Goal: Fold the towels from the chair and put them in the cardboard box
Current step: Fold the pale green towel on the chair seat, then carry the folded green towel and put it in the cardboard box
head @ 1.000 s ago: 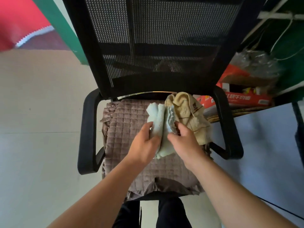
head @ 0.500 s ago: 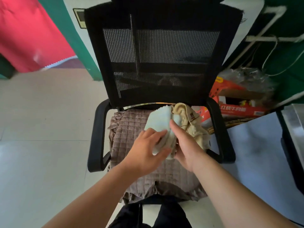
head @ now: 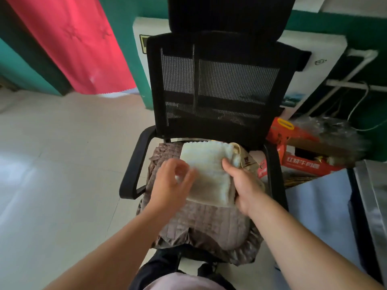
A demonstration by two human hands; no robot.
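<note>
Left hand hovers over the near-left corner of the pale towel, fingers spread and loosely curled, blurred with motion; whether the fingertips touch the pile I cannot tell, but nothing is pinched between them.

Towel: folded into a rough rectangle, flat on the quilted seat cushion of the black mesh chair. Long axis runs away from the person, toward the backrest. Lies mid-seat, slightly right.

Right hand clamps the towel's right edge, thumb on top near the far corner, fingers seemingly tucked under the fold. This is the nearer, engaged hand.

Tan towel, crumpled and unfolded, peeks out behind and right of the pale one, against the right armrest.

Red-printed cardboard box on the floor, right of the chair, beyond the armrest; its opening is partly hidden by plastic wrap.

Judgement: fold looks about finished on the pale towel. The box lies to the right, so the right hand is better placed to carry it over the armrest, with the left supporting the free edge so the fold holds.
</note>
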